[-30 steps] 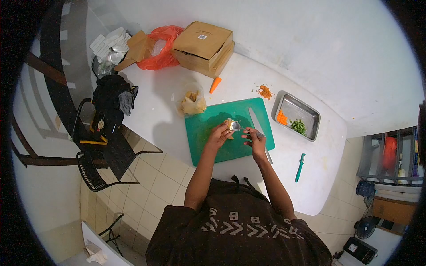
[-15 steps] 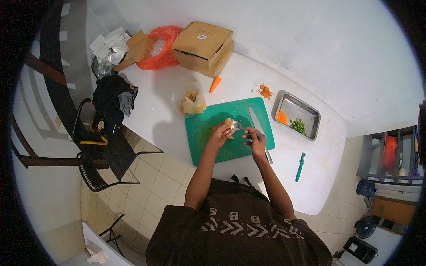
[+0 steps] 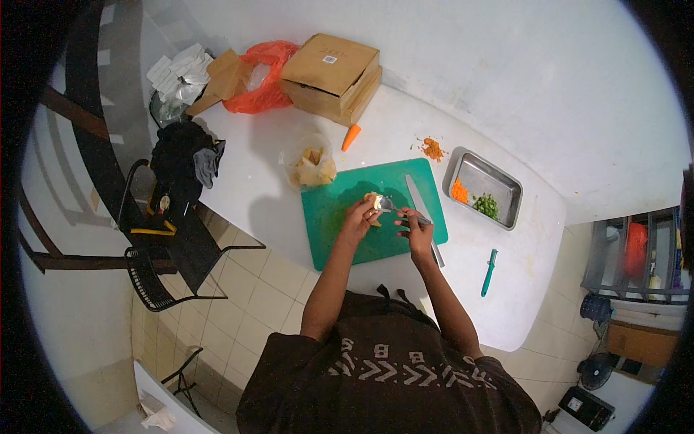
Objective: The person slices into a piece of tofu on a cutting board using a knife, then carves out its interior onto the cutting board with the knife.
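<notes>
Over the green cutting board, my left hand is closed around a small pale yellow food piece. My right hand grips a metal spoon, whose bowl touches that piece. Another bit of it shows just below my left fingers. A knife lies on the board's right part, its handle partly hidden behind my right hand. At the board's upper left corner sits a clear plastic bag with yellowish pieces inside.
A metal tray with orange bits and chopped greens stands right of the board. A green peeler lies below it. Beyond are a carrot piece, orange peelings, cardboard boxes and a red bag. A chair stands left.
Both hands stay nearly in place. The spoon's bowl has shifted very slightly against the food piece.
</notes>
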Demonstrator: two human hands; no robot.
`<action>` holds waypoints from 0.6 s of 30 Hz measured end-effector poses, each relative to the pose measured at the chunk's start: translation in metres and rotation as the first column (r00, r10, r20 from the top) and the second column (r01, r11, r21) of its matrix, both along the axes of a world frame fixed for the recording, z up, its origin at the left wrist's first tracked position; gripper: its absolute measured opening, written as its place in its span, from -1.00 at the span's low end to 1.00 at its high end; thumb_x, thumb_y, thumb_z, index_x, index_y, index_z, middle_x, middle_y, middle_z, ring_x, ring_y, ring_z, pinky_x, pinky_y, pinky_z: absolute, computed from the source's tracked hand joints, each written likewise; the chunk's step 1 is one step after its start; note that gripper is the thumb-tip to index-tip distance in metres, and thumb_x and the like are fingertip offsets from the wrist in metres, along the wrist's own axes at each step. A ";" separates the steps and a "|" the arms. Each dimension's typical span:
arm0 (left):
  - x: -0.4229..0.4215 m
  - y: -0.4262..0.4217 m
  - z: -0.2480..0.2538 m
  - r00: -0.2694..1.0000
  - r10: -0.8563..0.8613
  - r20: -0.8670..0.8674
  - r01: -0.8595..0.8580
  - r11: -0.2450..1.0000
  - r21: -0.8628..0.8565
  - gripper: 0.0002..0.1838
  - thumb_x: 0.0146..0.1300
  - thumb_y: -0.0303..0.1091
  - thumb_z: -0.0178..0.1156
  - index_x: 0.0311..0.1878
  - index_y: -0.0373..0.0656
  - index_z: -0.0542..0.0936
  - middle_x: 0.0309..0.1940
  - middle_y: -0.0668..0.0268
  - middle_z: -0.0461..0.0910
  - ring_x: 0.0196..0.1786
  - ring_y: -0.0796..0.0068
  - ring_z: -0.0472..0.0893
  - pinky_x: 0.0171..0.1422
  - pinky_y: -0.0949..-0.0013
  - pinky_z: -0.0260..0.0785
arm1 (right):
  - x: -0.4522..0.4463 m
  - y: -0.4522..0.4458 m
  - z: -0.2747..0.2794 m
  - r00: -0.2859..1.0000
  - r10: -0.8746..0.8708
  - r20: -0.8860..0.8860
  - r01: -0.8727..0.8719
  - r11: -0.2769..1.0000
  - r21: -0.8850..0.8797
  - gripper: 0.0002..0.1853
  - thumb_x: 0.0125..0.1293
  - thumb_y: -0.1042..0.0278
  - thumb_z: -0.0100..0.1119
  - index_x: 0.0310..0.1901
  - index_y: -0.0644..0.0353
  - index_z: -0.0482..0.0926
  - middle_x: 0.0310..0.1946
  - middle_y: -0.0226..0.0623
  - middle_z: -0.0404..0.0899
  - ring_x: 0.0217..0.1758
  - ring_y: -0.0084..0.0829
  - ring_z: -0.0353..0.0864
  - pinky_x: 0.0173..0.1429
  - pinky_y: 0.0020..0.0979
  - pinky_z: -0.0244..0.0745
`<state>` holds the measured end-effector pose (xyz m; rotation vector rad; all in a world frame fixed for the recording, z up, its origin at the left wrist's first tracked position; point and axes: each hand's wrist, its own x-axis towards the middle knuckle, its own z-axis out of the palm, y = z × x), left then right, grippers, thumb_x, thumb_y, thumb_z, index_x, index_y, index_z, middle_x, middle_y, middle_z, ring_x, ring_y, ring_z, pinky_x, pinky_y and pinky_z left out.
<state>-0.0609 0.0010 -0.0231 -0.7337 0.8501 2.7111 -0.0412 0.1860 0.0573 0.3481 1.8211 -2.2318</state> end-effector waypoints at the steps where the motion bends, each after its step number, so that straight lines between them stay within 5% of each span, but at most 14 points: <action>1: 0.001 -0.001 0.001 1.000 0.000 0.000 0.000 1.000 0.000 -0.75 0.37 -0.39 0.26 0.07 -0.22 0.58 -0.04 0.27 0.65 0.00 0.45 0.68 0.13 0.34 0.62 | 0.001 0.000 0.000 1.000 0.003 -0.002 -0.003 1.000 0.006 -0.64 0.53 0.13 0.05 0.07 0.29 0.59 -0.13 -0.24 0.69 -0.23 -0.44 0.71 -0.35 -0.43 0.57; 13: -0.001 -0.006 0.004 1.000 -0.011 -0.016 0.010 0.998 -0.059 -0.71 0.43 -0.38 0.17 0.15 -0.24 0.48 0.08 0.17 0.57 0.13 0.26 0.62 0.28 0.14 0.57 | 0.000 0.004 -0.001 0.999 -0.021 -0.028 0.022 0.999 0.035 -0.61 0.54 0.11 0.03 0.08 0.31 0.58 -0.13 -0.26 0.68 -0.20 -0.44 0.70 -0.34 -0.42 0.58; 18: 0.000 -0.005 0.007 0.999 0.036 0.003 -0.036 0.999 0.005 -0.77 0.40 -0.37 0.23 0.05 -0.25 0.56 -0.03 0.21 0.64 -0.02 0.34 0.69 0.11 0.25 0.65 | 0.000 0.001 -0.007 0.999 -0.032 -0.034 0.033 0.999 0.033 -0.63 0.52 0.12 0.07 0.07 0.28 0.59 -0.15 -0.25 0.69 -0.24 -0.45 0.71 -0.38 -0.45 0.56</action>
